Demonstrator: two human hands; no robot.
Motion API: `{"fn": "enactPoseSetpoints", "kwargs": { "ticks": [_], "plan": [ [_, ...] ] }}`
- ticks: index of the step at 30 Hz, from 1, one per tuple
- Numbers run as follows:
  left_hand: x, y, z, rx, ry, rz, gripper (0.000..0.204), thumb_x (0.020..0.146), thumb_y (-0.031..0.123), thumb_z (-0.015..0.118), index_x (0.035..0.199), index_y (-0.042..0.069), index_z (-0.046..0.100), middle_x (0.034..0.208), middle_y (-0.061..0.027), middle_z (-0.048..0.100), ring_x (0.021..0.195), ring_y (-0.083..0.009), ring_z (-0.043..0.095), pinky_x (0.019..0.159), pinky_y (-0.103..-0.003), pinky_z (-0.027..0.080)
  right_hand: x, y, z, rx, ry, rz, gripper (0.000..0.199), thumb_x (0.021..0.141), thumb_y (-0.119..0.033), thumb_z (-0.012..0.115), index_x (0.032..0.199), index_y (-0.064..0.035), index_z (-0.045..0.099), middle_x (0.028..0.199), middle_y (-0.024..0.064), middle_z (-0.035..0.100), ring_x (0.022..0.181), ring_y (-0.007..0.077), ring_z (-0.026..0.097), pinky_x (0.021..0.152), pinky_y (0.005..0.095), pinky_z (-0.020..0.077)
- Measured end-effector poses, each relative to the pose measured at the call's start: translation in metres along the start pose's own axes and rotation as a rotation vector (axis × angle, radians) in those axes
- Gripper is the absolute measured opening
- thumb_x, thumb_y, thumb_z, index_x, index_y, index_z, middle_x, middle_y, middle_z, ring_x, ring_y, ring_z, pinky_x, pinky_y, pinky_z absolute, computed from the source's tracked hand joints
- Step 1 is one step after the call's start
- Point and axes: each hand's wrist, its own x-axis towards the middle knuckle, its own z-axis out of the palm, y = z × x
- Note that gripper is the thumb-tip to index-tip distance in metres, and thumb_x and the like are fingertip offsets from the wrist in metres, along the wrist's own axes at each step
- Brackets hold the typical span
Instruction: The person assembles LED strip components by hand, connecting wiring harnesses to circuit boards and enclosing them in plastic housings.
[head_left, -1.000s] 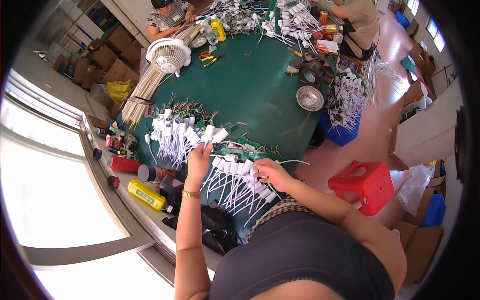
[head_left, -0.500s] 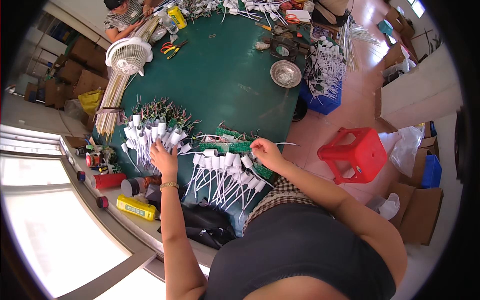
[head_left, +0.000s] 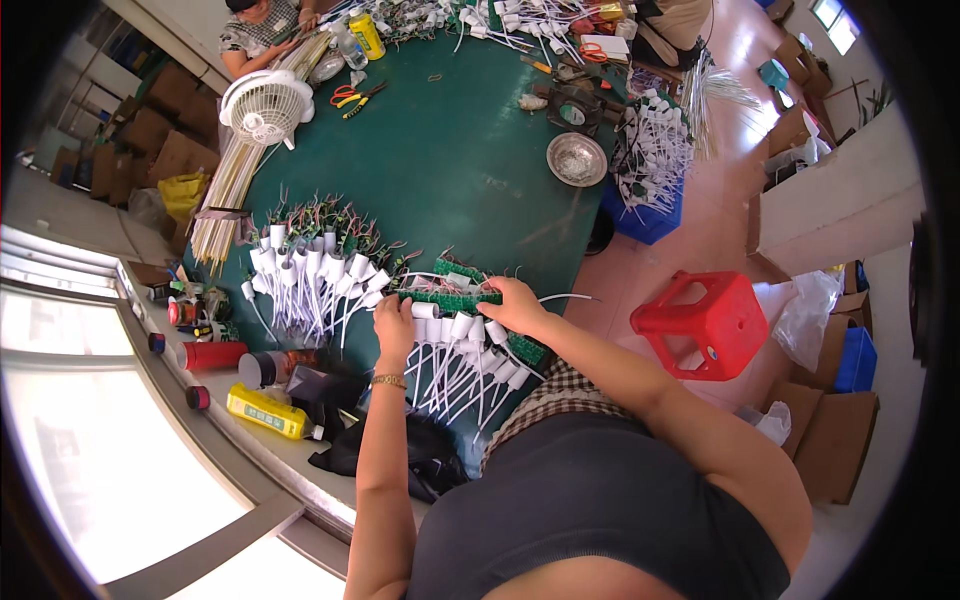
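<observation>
A long green circuit board strip (head_left: 452,301) lies across a bundle of white cylinders with white cables (head_left: 462,326), with more green boards behind it. My left hand (head_left: 394,328) has its fingers closed at the strip's left end, beside a white cylinder. At the right end, my right hand (head_left: 515,304) grips the strip between thumb and fingers. To the left stands a heap of similar white cylinders with cables (head_left: 312,270), with boards and thin coloured wires at its far side. The fingertips of my left hand are partly hidden.
A white fan (head_left: 266,108), orange-handled scissors (head_left: 345,97) and a metal bowl (head_left: 577,159) rest on the green table (head_left: 450,170). A red stool (head_left: 700,325) stands at right. Bottles, including a yellow one (head_left: 268,411), line the left ledge. Another person (head_left: 262,40) sits across the table.
My left hand has moved right, from the left heap to the strip's left end. My right hand has shifted slightly left and closed on the strip's right end.
</observation>
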Motion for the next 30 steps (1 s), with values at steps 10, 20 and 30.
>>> {"fn": "enactPoseSetpoints", "kwargs": {
  "ticks": [10,20,30],
  "plan": [
    [-0.049,0.063,-0.074,-0.892,-0.768,-0.399,0.045,0.082,0.034,0.072,0.107,-0.002,0.065,0.086,-0.0006,0.062,0.075,-0.0075,0.053,0.066,-0.021,0.041,-0.055,-0.022,-0.069,0.53,-0.401,-0.018,0.037,0.074,-0.028,0.079,0.098,-0.0033,0.065,0.082,0.0009,0.061,0.076,0.0086,0.054,0.068,0.0263,0.0446],
    [-0.081,0.108,-0.057,-0.986,-0.884,-0.194,0.029,0.079,0.006,0.072,0.106,-0.004,0.065,0.107,-0.0083,0.063,0.099,-0.0155,0.057,0.088,-0.028,0.044,-0.062,-0.017,-0.106,0.008,-0.536,-0.47,0.024,0.077,-0.023,0.073,0.091,-0.0045,0.067,0.083,0.0086,0.067,0.076,0.0237,0.064,0.066,0.0332,0.0492],
    [-0.105,0.091,-0.09,-0.903,-0.884,-0.51,0.034,0.077,0.011,0.075,0.107,-0.002,0.067,0.095,-0.0065,0.068,0.087,-0.0117,0.059,0.081,-0.025,0.046,-0.076,-0.023,-0.069,0.134,-0.302,-0.728,0.016,0.073,-0.022,0.074,0.077,-0.008,0.067,0.069,0.0037,0.063,0.064,0.0216,0.059,0.059,0.0318,0.0458]
  ]
}}
